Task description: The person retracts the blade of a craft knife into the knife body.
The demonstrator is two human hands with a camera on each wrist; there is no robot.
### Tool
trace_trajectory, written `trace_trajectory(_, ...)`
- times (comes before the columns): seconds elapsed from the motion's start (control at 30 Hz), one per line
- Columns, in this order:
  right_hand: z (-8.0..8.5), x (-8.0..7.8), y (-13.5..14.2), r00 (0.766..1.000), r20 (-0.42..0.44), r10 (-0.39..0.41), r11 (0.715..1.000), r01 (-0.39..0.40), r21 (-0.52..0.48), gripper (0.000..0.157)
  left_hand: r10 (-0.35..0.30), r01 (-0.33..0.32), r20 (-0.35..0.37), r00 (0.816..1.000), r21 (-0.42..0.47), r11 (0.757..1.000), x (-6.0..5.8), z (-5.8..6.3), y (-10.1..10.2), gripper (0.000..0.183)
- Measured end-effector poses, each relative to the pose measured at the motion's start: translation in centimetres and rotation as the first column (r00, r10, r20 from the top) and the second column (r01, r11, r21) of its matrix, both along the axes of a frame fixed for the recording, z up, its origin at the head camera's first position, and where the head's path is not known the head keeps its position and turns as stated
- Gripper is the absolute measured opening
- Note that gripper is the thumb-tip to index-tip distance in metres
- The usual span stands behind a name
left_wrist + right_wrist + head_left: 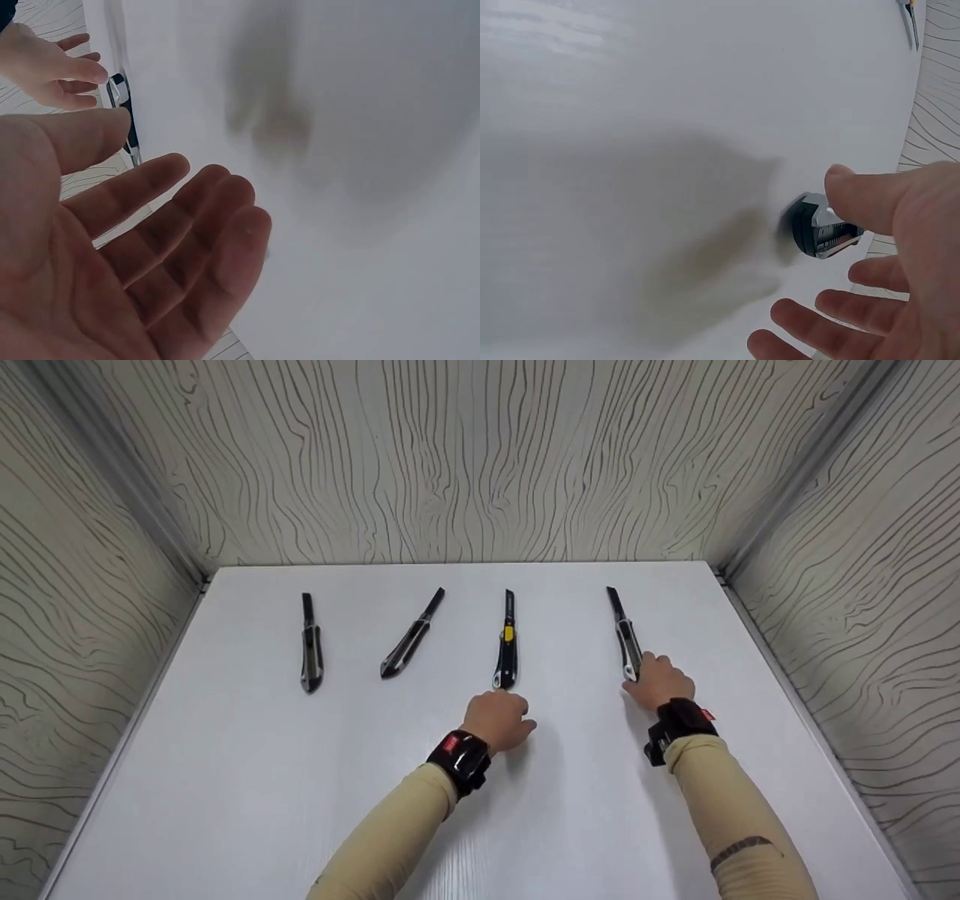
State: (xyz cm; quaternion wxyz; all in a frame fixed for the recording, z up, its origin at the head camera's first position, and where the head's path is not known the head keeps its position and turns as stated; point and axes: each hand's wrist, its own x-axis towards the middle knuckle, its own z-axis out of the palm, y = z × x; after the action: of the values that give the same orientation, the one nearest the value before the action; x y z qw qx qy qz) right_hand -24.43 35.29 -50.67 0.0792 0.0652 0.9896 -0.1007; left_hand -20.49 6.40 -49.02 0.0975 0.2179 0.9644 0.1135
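Four knives would be a count, so: several utility knives lie in a row on the white table [337,780]. At the right end is a silver-and-black utility knife [628,649], its blade end pointing away. My right hand [660,684] is at its near end, thumb on one side and loosely spread fingers on the other; the right wrist view shows the knife's rounded butt [807,225] by the thumb. Just below a black utility knife with a yellow slider [508,641], my left hand [498,720] holds nothing. Its fingers are relaxed and slightly bent in the left wrist view.
Farther left lie a slanted grey-and-black utility knife [409,645] and another grey-and-black one [312,656]. Wood-patterned panels [450,465] rise behind the table and along both sides.
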Motion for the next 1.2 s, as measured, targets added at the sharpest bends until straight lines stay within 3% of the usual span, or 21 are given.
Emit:
trace_trajectory(0.33, -0.6, -1.0, 0.0, 0.999, 0.01, -0.052, 0.999, 0.051, 0.017, 0.04, 0.01, -0.01, 0.032, 0.999, -0.009, 1.0, 0.1, -0.8, -0.2, 0.032)
trace_trajectory(0.57, -1.5, -1.7, 0.2, 0.994, -0.031, -0.101, 0.995, 0.101, -0.004, 0.038, 0.025, -0.025, -0.005, 1.0, 0.001, 1.0, 0.1, -1.1, -0.7, 0.03)
trace_trajectory(0.73, -1.9, -1.9, -0.1, 0.989, -0.03, -0.143, 0.99, 0.143, -0.017, 0.039, 0.044, -0.044, 0.008, 0.999, 0.011, 0.999, 0.1, -1.2, -1.1, 0.03)
trace_trajectory(0.97, -2.4, -2.5, 0.0, 0.988, -0.018, -0.152, 0.988, 0.151, -0.018, 0.037, 0.061, -0.061, 0.021, 0.998, 0.017, 0.998, 0.0, -1.6, -1.4, 0.03)
trace_trajectory(1.2, -2.4, -2.9, -0.1, 0.993, -0.038, -0.11, 0.994, 0.11, 0.006, 0.029, 0.079, -0.078, -0.033, 0.996, 0.03, 0.996, -0.4, -1.8, -2.2, 0.026)
